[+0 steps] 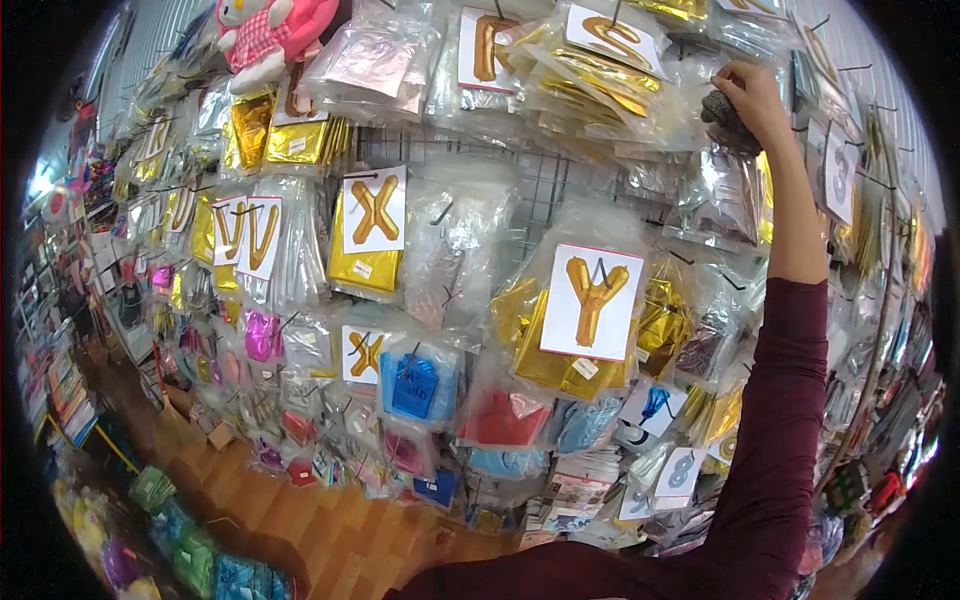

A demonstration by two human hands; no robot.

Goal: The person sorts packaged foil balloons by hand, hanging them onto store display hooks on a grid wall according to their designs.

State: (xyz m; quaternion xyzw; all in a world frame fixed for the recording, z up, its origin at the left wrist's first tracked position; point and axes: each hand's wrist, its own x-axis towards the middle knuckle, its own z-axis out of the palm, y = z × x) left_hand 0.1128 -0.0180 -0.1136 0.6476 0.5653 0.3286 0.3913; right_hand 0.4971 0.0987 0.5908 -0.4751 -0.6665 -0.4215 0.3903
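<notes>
My right hand (750, 98) is raised at the upper right, with its fingers closed on a dark grey, wadded cloth (728, 112). It is in front of clear plastic packets (715, 190) that hang on the wall rack. Left of the hand hangs a thick stack of gold foil balloon packets (600, 95) with an S card (615, 40) in front. Lower down, a Y card (592, 300) fronts another gold packet bundle. My left hand is out of view.
A wire grid (540, 185) with black hooks carries many packets, including an X card (374, 208) and W card (246, 235). A pink plush toy (275, 35) hangs at top left. Blue and green packs (200, 560) lie beside the wooden floor (290, 520).
</notes>
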